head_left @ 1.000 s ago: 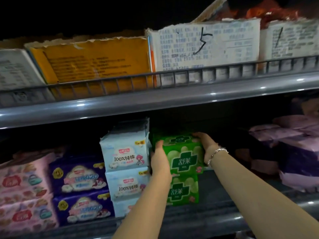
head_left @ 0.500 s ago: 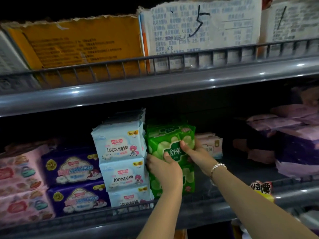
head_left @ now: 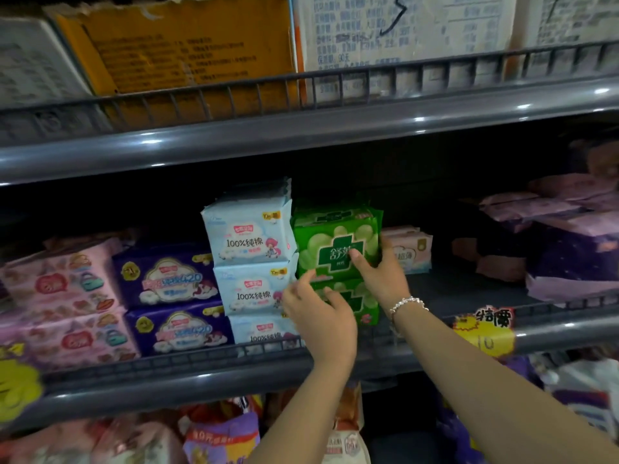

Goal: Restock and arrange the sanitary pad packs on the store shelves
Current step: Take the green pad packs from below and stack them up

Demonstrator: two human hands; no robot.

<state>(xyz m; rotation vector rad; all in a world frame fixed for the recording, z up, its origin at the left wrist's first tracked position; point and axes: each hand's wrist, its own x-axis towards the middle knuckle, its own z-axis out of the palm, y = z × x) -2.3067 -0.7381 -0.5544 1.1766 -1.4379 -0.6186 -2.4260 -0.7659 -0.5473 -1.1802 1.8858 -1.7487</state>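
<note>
Two green sanitary pad packs stand stacked on the middle shelf, the upper one [head_left: 331, 239] on the lower one [head_left: 366, 304]. My right hand [head_left: 378, 274] grips the upper pack's right side, thumb pressed on its front. In front of the lower pack hovers my left hand [head_left: 318, 316], fingers loosely bent, the index fingertip at the seam between the two packs; whether it touches them is unclear. A stack of three light blue packs [head_left: 248, 236] stands directly left of the green ones.
Dark purple packs [head_left: 167, 279] and pink packs [head_left: 60, 286] fill the shelf's left. A small pink pack [head_left: 413, 246] lies behind the green stack, lilac packs [head_left: 569, 249] at right. A low rail [head_left: 201, 370] edges the shelf, with a yellow price tag [head_left: 485, 333]. Cartons [head_left: 187, 45] sit above.
My left hand has come off the green stack's left edge and now hangs in front of it. My right hand shifted to the upper pack's right front. The view moved closer and lower.
</note>
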